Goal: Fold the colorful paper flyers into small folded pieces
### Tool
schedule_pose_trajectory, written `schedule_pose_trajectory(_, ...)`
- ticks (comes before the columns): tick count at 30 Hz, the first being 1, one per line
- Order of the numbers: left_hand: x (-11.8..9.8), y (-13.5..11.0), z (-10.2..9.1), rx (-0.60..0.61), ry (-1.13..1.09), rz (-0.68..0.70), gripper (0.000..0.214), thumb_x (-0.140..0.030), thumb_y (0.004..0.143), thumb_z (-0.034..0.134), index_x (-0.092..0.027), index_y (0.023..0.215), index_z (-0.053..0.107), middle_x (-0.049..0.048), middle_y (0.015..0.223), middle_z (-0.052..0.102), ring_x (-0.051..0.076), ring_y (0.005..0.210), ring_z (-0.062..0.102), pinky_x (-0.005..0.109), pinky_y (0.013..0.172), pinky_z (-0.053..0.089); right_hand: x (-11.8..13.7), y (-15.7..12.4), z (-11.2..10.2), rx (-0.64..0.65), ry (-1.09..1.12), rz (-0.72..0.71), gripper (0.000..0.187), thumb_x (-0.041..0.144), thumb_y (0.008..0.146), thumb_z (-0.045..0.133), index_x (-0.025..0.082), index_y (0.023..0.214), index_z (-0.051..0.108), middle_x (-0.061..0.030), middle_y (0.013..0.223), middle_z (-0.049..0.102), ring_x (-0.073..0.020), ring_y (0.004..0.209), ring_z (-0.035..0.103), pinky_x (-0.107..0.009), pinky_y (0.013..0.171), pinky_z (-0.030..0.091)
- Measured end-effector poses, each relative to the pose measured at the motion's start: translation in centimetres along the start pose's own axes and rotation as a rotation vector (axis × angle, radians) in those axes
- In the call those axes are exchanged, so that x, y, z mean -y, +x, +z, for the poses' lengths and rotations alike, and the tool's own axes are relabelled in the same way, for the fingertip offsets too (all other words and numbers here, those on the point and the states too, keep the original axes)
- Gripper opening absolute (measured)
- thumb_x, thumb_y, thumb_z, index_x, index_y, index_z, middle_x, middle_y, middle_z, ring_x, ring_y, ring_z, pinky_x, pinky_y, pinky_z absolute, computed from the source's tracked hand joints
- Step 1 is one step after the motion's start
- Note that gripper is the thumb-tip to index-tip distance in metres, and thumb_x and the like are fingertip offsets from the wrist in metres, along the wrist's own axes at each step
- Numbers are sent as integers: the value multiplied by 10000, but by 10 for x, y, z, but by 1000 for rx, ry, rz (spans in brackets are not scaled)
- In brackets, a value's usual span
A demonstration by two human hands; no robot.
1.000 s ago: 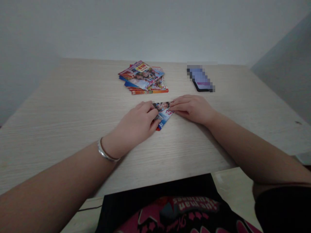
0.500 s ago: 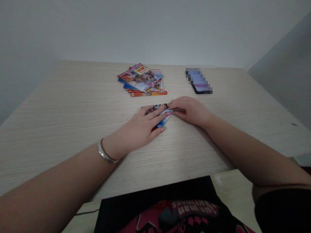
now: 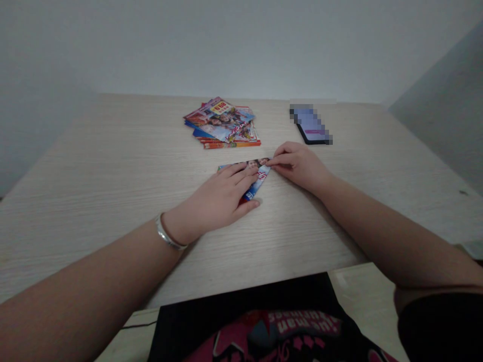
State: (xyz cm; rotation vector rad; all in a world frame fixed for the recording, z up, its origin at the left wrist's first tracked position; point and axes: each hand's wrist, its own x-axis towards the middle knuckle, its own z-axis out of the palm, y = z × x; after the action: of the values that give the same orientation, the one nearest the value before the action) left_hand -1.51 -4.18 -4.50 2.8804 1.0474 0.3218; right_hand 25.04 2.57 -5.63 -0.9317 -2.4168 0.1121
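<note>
A glossy printed leaflet, folded into a small pointed shape, lies on the table in front of me. My left hand rests flat across it, fingers stretched out and thumb apart, covering much of its left part. At the leaflet's upper right corner, my right hand has its thumb and fingertips pinched together on the paper. The underside of the leaflet and its left end under my fingers are hidden.
A fanned stack of colourful leaflets lies farther back on the wooden table. To its right is a phone, partly pixelated. A wall stands behind the table.
My right hand has drawn back slightly, with its fingers now closed at the leaflet's corner, exposing more of the print. My left hand stays on the leaflet, its fingers closer together.
</note>
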Motion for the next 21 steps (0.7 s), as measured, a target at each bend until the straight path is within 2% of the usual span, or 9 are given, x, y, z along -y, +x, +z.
schedule_pose_trajectory(5, -2, 1, -2, -10, 0, 0, 627, -497, 1080, 420, -110, 1572, 453, 167, 1639, 461, 348, 1516, 422, 531, 1254, 358, 7, 1, -3, -15, -20, 94, 162, 181, 916, 660, 175, 992, 802, -96, 981, 795, -242, 929, 715, -383, 865, 557)
schedule_pose_trajectory(9, -2, 0, -1, -4, 1, 0, 589, -495, 1079, 416, -155, 1555, 495, 169, 1644, 450, 369, 1496, 439, 585, 1210, 390, 6, 1, -5, -16, -60, 193, 137, 183, 894, 680, 194, 966, 796, -78, 1007, 808, -244, 959, 735, -392, 897, 571)
schedule_pose_trajectory(12, -2, -1, -1, -15, 4, -9, 607, -519, 1066, 439, -146, 1539, 518, 180, 1641, 450, 395, 1471, 453, 616, 1179, 407, 7, 1, -6, 9, -87, 204, 161, 202, 924, 663, 233, 977, 812, -51, 1063, 822, -240, 1027, 746, -399, 950, 568)
schedule_pose_trajectory(15, -2, 0, -2, -3, -7, -4, 637, -536, 1059, 440, -132, 1547, 508, 158, 1642, 458, 405, 1457, 457, 626, 1181, 396, 12, -1, -8, 32, -165, 220, 219, 230, 952, 642, 254, 1075, 821, -43, 1120, 826, -250, 1066, 752, -405, 936, 575)
schedule_pose_trajectory(21, -4, 0, -4, 1, 4, -31, 659, -574, 1048, 443, -141, 1538, 522, 126, 1619, 500, 405, 1426, 476, 614, 1170, 403, 26, -2, -13, 123, -286, 125, 282, 303, 1004, 598, 262, 1183, 811, -66, 1229, 799, -274, 1122, 742, -420, 926, 582)
